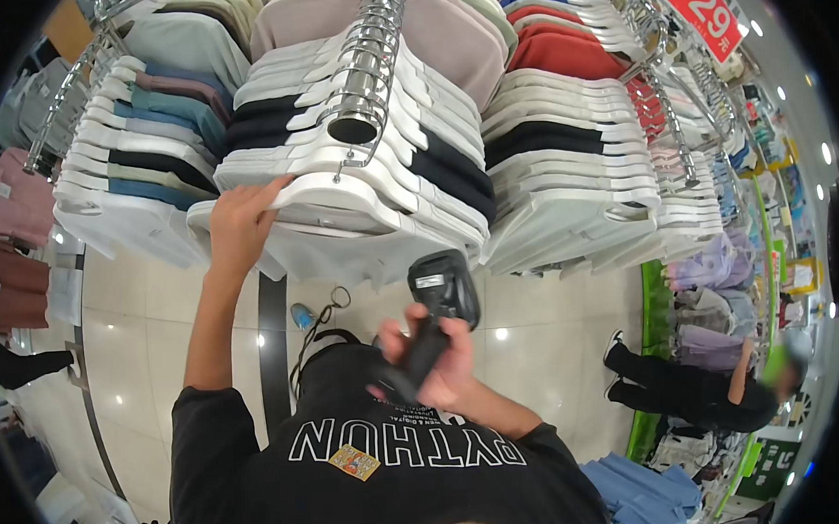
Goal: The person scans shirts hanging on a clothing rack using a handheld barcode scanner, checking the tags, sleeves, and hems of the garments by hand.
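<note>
In my right hand (442,355) is a black handheld device (423,351), gripped by its handle in front of my chest, its wide black head pointing toward the rack. My left hand (243,225) rests at the front of the middle row of garments, its fingers on the shoulder of a white shirt (293,253) beside a white hanger (327,191). How tightly those fingers close is hard to see. Above them runs a chrome rail (351,127) with many hanger hooks.
More rows of hanging shirts (567,199) stand to the left and right. A person in black (692,386) is at the right beside a green-edged display. A red price sign (705,11) hangs at the upper right. Folded blue clothing (645,491) lies at the lower right.
</note>
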{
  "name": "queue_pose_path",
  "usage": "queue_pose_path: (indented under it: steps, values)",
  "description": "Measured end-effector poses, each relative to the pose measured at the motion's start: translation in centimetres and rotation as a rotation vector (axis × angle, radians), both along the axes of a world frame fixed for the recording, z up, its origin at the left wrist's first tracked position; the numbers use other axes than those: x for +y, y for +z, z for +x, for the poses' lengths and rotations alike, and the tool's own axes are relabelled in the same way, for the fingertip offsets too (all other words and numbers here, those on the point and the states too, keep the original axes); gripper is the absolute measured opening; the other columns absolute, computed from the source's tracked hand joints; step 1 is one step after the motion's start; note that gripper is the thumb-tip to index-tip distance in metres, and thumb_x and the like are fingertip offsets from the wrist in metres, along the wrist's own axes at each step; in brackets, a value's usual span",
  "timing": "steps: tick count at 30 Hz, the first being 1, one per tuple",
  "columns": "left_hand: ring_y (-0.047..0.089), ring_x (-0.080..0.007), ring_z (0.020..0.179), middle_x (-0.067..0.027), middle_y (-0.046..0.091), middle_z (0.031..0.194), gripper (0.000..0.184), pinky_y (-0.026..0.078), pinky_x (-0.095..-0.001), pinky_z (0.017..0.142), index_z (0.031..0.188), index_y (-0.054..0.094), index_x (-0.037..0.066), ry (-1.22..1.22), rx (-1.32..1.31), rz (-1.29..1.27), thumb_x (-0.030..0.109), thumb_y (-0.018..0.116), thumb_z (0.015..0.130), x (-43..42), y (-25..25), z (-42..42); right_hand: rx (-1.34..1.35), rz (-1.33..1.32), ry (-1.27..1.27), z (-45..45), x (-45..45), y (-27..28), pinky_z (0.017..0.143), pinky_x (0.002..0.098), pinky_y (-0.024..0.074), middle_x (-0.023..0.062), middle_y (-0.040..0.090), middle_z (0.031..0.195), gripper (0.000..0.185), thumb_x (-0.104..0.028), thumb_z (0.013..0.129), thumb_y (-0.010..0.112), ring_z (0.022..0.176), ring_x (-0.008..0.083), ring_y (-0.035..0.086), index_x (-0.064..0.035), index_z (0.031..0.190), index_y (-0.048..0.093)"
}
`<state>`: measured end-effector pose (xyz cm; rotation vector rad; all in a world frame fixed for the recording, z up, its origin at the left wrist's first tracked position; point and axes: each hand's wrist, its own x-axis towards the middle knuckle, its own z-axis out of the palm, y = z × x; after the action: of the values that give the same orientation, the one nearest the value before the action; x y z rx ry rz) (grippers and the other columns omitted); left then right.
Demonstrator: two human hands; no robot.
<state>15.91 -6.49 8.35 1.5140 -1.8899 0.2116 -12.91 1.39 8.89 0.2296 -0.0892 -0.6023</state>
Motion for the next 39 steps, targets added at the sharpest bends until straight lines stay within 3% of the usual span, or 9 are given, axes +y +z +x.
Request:
queue_pose_path:
  steps: [3, 5, 9, 12, 18, 21, 26, 34, 39]
  values:
    - [0.055, -0.0219, 0.069, -0.0047, 0.06, 0.074, 0.044, 0.041, -0.0328, 0.064, 0.107, 0.062, 0.013, 0.013, 0.025, 0.038, -0.001, 0.061, 0.065, 0.3, 0.2, -0.1, -0.56, -0.203, -0.046, -1.8, -0.3, 3.7, 0.082, 0.0569, 0.0457, 0.0083, 0.051, 0.098, 0.025, -0.028, 0.081, 0.055, 0.085, 0.0233, 0.059, -0.0153, 0.102, 0.05]
    - [0.055, -0.0221, 0.07, -0.0048, 0.06, 0.074, 0.045, 0.041, -0.0329, 0.065, 0.107, 0.062, 0.014, 0.014, 0.032, 0.034, -0.001, 0.061, 0.064, 0.3, 0.1, -0.1, -0.492, -0.585, -0.24, -4.9, -2.6, 3.7, 0.076, 0.0537, 0.049, 0.0083, 0.051, 0.091, 0.029, -0.026, 0.078, 0.057, 0.071, 0.0232, 0.059, -0.0113, 0.102, 0.051]
    - [0.055, -0.0226, 0.072, -0.0046, 0.061, 0.076, 0.044, 0.041, -0.0333, 0.066, 0.106, 0.063, 0.014, 0.012, 0.058, 0.005, -0.001, 0.061, 0.064, 0.4, -0.1, -0.2, 0.934, -1.147, -0.712, -12.2, -5.7, 1.5, 0.078, 0.0449, 0.0486, 0.0149, 0.054, 0.107, 0.035, -0.026, 0.075, 0.062, 0.087, 0.026, 0.059, -0.0046, 0.102, 0.054]
    - [0.056, -0.0229, 0.075, -0.0045, 0.061, 0.078, 0.042, 0.041, -0.0333, 0.068, 0.105, 0.063, 0.013, -0.003, 0.054, -0.047, 0.0, 0.06, 0.065, 0.1, -0.3, 0.0, 1.469, -1.415, -0.613, -12.4, -8.9, -0.1, 0.085, 0.0345, 0.0436, 0.0167, 0.048, 0.123, 0.046, -0.016, 0.074, 0.068, 0.094, 0.0206, 0.055, -0.002, 0.115, 0.051]
    - [0.056, -0.022, 0.078, -0.0043, 0.063, 0.081, 0.038, 0.041, -0.0332, 0.071, 0.102, 0.064, 0.011, -0.024, 0.095, -0.043, 0.001, 0.061, 0.066, 0.0, -0.4, 0.3, 1.26, -1.597, -0.263, -7.8, -13.9, 0.4, 0.084, 0.0306, 0.0421, 0.0056, 0.057, 0.113, 0.047, -0.004, 0.076, 0.063, 0.095, 0.0158, 0.054, -0.0037, 0.121, 0.048]
    - [0.056, -0.0216, 0.078, -0.0043, 0.063, 0.082, 0.037, 0.04, -0.0333, 0.071, 0.101, 0.064, 0.011, -0.015, 0.096, -0.049, 0.001, 0.061, 0.066, 0.1, -0.6, 0.3, 1.295, -1.655, -0.082, -6.0, -15.1, 2.0, 0.089, 0.0349, 0.0396, 0.0114, 0.047, 0.127, 0.058, -0.003, 0.071, 0.061, 0.092, 0.0192, 0.058, -0.0006, 0.125, 0.043]
    - [0.057, -0.0216, 0.079, -0.0041, 0.064, 0.084, 0.033, 0.041, -0.033, 0.072, 0.099, 0.065, 0.01, -0.026, 0.125, -0.045, 0.003, 0.064, 0.066, 0.1, -0.7, 0.7, 1.32, -1.698, 0.198, -3.9, -16.9, 3.3, 0.085, 0.0285, 0.0397, 0.0018, 0.063, 0.097, 0.025, -0.014, 0.075, 0.064, 0.093, 0.0146, 0.052, -0.0046, 0.098, 0.064]
    - [0.058, -0.0202, 0.081, -0.0024, 0.065, 0.086, 0.03, 0.044, -0.0326, 0.074, 0.093, 0.068, 0.011, -0.084, 0.219, -0.155, 0.009, 0.071, 0.064, 0.2, -0.1, 0.3, 1.136, -1.525, 0.187, -0.8, -17.1, 0.2, 0.081, 0.027, 0.0403, 0.0036, 0.062, 0.093, 0.019, -0.006, 0.073, 0.062, 0.088, 0.0126, 0.052, -0.0014, 0.091, 0.062]
    - [0.059, -0.0201, 0.08, -0.0019, 0.065, 0.087, 0.03, 0.045, -0.0317, 0.072, 0.094, 0.068, 0.013, -0.041, 0.206, -0.166, 0.01, 0.071, 0.064, 0.7, -0.6, 0.8, 1.276, -1.477, 0.02, -0.6, -16.1, 0.7, 0.076, 0.0268, 0.0422, 0.0056, 0.063, 0.093, 0.022, -0.003, 0.07, 0.061, 0.082, 0.0128, 0.054, -0.0026, 0.093, 0.062]
